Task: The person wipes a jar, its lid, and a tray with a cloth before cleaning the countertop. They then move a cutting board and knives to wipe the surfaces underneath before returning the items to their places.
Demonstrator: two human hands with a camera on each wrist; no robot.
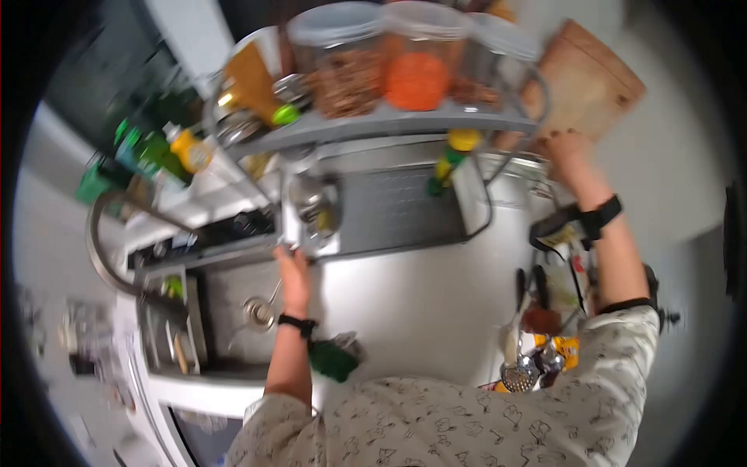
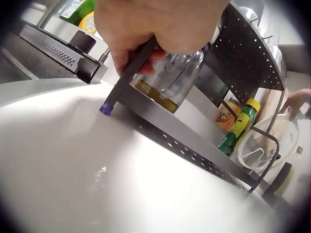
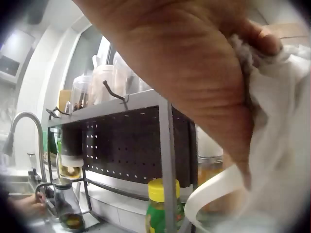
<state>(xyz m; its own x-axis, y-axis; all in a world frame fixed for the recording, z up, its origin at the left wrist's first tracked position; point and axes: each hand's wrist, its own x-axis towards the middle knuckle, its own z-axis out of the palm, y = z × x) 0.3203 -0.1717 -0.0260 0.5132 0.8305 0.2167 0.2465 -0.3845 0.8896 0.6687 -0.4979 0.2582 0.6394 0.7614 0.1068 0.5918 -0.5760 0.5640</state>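
Two hands around a grey rack (image 1: 366,123) here: the left hand (image 1: 294,282) is clamped on its lower corner bar, just beside a glass jug (image 2: 171,80). The right hand (image 1: 573,162) grips a crumpled white cloth (image 3: 277,116) near a wooden board (image 1: 595,74).

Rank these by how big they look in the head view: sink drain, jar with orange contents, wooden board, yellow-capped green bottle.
1. Wooden board
2. Jar with orange contents
3. Yellow-capped green bottle
4. Sink drain
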